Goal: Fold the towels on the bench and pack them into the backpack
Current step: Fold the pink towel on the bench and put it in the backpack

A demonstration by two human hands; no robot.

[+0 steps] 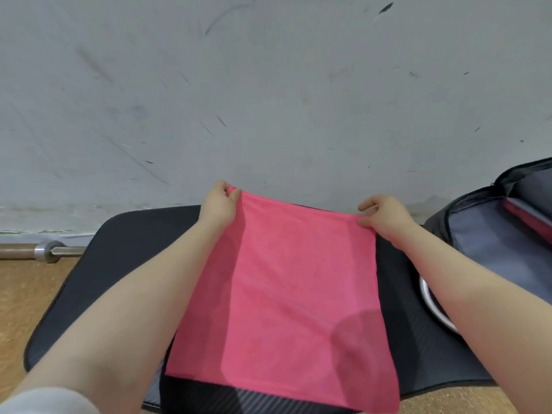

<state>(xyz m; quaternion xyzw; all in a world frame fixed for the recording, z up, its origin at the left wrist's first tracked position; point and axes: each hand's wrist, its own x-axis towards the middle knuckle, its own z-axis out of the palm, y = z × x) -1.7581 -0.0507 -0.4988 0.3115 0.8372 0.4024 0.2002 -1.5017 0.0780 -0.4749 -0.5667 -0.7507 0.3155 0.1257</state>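
Note:
A pink towel (292, 294) lies spread over the black padded bench (125, 264), its far edge lifted. My left hand (219, 204) pinches the towel's far left corner, and my right hand (385, 218) pinches the far right corner. The towel's near edge hangs over the bench's front. An open dark backpack (490, 243) with a grey lining stands at the right end of the bench. Something pink (525, 216) shows inside it.
A grey scuffed wall rises behind the bench. A metal barbell end (50, 251) lies on the floor at the left. A round metal rim (433, 306) peeks out beside the backpack under my right forearm. Brown floor shows around the bench.

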